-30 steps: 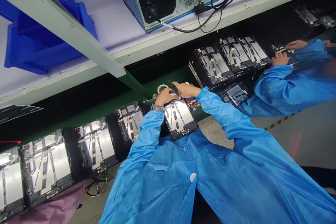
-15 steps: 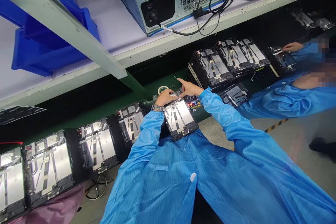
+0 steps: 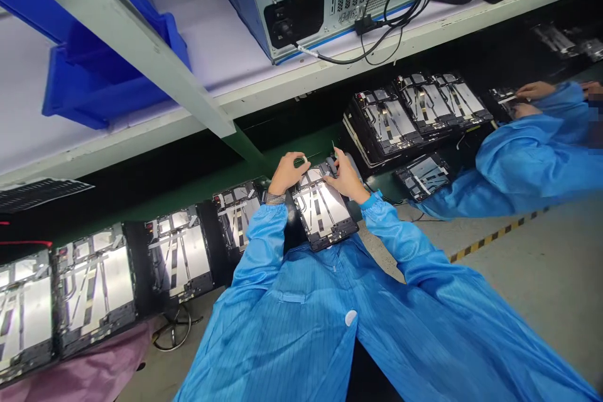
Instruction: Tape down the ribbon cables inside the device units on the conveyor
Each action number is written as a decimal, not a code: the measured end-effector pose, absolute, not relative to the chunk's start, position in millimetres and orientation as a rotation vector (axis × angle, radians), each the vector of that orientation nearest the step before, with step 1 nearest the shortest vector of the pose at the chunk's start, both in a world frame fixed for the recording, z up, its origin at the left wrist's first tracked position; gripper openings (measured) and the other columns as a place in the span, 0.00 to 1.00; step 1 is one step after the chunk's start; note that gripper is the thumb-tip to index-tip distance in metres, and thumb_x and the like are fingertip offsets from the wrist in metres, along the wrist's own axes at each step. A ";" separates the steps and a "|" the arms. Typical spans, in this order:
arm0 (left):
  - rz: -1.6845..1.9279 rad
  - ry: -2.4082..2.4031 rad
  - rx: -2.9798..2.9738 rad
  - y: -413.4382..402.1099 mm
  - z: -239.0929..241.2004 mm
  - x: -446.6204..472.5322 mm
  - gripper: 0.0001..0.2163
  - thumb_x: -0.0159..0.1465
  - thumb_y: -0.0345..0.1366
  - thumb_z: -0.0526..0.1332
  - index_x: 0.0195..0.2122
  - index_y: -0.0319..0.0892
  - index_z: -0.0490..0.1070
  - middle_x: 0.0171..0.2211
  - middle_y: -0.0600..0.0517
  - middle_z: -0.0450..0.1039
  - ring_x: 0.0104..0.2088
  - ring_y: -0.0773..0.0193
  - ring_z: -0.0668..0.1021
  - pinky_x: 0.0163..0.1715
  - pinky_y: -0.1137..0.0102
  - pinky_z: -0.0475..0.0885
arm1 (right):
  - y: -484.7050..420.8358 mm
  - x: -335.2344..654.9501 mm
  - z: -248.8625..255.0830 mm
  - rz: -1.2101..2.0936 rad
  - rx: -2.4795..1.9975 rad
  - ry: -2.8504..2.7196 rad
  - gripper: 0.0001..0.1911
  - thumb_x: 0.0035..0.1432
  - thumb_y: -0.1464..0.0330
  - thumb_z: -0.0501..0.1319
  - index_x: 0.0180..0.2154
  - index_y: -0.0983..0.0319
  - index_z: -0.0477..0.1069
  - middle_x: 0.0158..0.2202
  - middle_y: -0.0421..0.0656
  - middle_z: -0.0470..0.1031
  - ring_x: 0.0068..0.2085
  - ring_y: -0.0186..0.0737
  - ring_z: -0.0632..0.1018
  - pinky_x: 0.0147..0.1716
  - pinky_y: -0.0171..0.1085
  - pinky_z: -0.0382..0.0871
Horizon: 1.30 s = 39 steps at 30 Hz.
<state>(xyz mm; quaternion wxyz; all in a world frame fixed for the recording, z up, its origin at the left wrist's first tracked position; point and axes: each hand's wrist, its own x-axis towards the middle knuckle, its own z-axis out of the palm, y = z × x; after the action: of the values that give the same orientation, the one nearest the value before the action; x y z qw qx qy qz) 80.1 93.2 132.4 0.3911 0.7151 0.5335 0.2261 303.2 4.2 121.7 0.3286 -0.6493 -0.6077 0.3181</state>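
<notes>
Head view: I see the left hand (image 3: 287, 174) and right hand (image 3: 346, 179) newly drawn together on the panel (image 3: 323, 213), whether gripping I cannot tell

This is an electronics assembly workshop: 2 people in blue anti-static smocks (image 3: 282, 333) work at a green bench (image 3: 235, 169) lined with opened device housings (image 3: 179, 257), facing a shelf (image 3: 301, 85) holding a computer case (image 3: 301, 6) and blue plastic bins (image 3: 94, 81).

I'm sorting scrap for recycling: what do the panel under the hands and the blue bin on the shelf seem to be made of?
The panel looks like brushed metal, judging by its silvery sheen, and its black frame is probably matte plastic, though that's hard to confirm. The blue bin looks like moulded plastic, with smooth, saturated colour and formed ribs.
</notes>
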 end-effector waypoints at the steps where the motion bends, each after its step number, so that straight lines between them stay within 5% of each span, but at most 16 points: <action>1: 0.698 1.387 1.782 88.1 134.1 69.3 0.15 0.66 0.41 0.66 0.54 0.46 0.78 0.56 0.45 0.77 0.57 0.51 0.78 0.58 0.58 0.73 | -1.3 296.9 126.9 0.801 -1.663 -1.612 0.48 0.59 0.66 0.68 0.75 0.59 0.50 0.51 0.50 0.72 0.40 0.45 0.74 0.47 0.47 0.73; 11: 0.978 1.506 1.297 9.1 95.3 23.5 0.19 0.66 0.39 0.67 0.58 0.48 0.73 0.62 0.44 0.73 0.62 0.52 0.76 0.59 0.55 0.74 | 11.2 226.7 124.5 1.031 -1.269 -1.925 0.37 0.63 0.79 0.58 0.71 0.60 0.58 0.37 0.39 0.75 0.36 0.38 0.74 0.42 0.36 0.67; 27: 0.900 1.430 1.113 -7.7 79.3 46.2 0.23 0.66 0.38 0.63 0.63 0.45 0.68 0.64 0.43 0.73 0.65 0.57 0.76 0.64 0.59 0.71 | 44.7 225.0 127.2 0.945 -1.111 -2.250 0.34 0.61 0.82 0.55 0.66 0.57 0.68 0.50 0.46 0.76 0.52 0.47 0.75 0.54 0.46 0.70; 35: 0.841 1.548 1.182 -6.6 89.9 52.6 0.23 0.68 0.37 0.63 0.64 0.47 0.69 0.62 0.45 0.75 0.64 0.55 0.76 0.64 0.57 0.71 | 41.2 229.6 129.4 1.001 -1.187 -2.236 0.28 0.63 0.79 0.57 0.64 0.61 0.69 0.39 0.43 0.75 0.41 0.43 0.74 0.44 0.40 0.67; 39: 0.833 1.551 1.215 -5.7 89.4 53.8 0.23 0.68 0.37 0.63 0.64 0.48 0.69 0.63 0.46 0.74 0.63 0.55 0.76 0.63 0.57 0.72 | 21.5 231.9 142.2 1.162 -1.270 -1.764 0.26 0.61 0.75 0.61 0.61 0.60 0.70 0.37 0.40 0.75 0.35 0.39 0.72 0.41 0.39 0.67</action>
<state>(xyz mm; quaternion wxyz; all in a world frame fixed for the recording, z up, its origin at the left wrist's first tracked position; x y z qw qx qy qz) 53.8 -5.7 89.4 0.4805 0.4980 0.6359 0.3417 231.9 21.5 142.2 0.3319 -0.4861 -0.6750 0.4448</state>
